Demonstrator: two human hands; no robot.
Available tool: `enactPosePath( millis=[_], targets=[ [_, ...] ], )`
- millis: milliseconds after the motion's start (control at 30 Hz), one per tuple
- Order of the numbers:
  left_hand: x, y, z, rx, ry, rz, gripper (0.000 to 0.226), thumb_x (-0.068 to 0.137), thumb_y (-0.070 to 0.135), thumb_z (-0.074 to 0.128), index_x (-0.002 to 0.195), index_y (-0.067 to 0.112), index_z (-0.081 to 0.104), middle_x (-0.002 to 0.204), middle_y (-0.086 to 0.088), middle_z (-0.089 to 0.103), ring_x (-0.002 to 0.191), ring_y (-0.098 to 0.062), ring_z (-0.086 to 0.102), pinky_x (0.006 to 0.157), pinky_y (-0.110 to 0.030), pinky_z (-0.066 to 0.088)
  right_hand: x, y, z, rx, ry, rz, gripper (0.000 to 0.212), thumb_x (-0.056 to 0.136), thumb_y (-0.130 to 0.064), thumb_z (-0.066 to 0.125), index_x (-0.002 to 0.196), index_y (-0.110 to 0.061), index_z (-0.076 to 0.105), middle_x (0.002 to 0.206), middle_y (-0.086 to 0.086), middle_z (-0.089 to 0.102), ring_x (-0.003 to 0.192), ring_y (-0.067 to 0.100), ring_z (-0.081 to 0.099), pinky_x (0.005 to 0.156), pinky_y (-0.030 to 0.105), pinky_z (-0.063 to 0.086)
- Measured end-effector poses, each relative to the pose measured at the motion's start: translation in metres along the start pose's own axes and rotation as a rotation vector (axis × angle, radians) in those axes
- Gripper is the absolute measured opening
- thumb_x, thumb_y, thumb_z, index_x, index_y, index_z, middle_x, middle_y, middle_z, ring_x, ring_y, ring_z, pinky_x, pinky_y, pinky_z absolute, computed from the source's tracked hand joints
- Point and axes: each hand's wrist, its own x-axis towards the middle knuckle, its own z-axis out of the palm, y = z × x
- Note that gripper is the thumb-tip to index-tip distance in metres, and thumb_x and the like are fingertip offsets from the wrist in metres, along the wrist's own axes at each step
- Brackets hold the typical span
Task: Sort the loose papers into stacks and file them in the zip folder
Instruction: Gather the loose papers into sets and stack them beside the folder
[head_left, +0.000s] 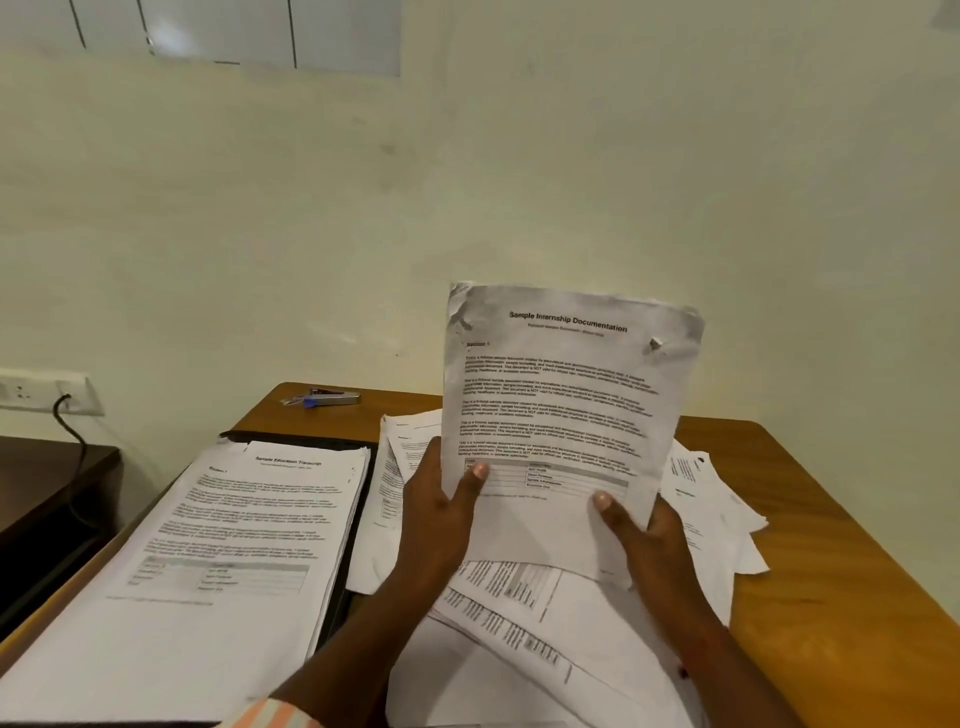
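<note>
held sheet (566, 405): matt white paper, crumpled at top corners. table (831, 545): smooth wood, slight sheen. stapler (335, 397) at table's 11 o'clock: shiny metal. wall (467, 182): matt paint.

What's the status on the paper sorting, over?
Left hand and right hand hold internship sheet upright. Transcript stack on zip folder. Loose papers unsorted underneath.

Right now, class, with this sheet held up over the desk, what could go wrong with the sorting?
1. The Sample Internship Documentation sheet, held in the left hand and right hand, could land on the Sample Education Transcript stack and be misfiled.
2. Its top corners look crumpled; rough handling may tear them.
3. The loose papers overlap untidily, so pulling one could slide others off the table.
</note>
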Motion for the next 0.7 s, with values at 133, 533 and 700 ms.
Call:
enactPosePath(
  millis=[133,533,700],
  targets=[
    [-0.001,-0.003,0.002,0.025,-0.029,-0.020,0.033,0.089,0.041,0.066,0.120,0.036,0.057,0.114,0.012,0.072,0.096,-0.008,0.073,0.070,-0.026,0.062,0.003,-0.006,0.000,0.032,0.070,-0.041,0.050,0.089,-0.032,0.065,0.137,-0.028,0.054,0.128,-0.012,0.067,0.118,0.007,0.063,0.096,0.030,0.054],
    [-0.004,-0.010,0.006,-0.007,-0.019,-0.057,0.041,0.093,0.023,0.070,0.128,0.035,0.051,0.119,0.013,0.068,0.102,-0.006,0.071,0.076,-0.026,0.062,0.000,0.002,0.006,0.042,0.052,-0.060,0.051,0.095,-0.017,0.061,0.144,-0.023,0.046,0.132,-0.007,0.063,0.113,-0.002,0.062,0.075,0.010,0.054],
    [-0.008,-0.018,0.009,0.021,-0.039,-0.126,0.041,0.093,0.027,0.071,0.125,0.042,0.049,0.120,0.011,0.069,0.101,-0.015,0.073,0.081,-0.043,0.064,0.002,0.007,0.006,0.002,0.050,-0.043,0.051,0.097,-0.017,0.061,0.142,-0.030,0.044,0.136,-0.006,0.060,0.119,0.005,0.059,0.094,0.027,0.056]
  ],
)
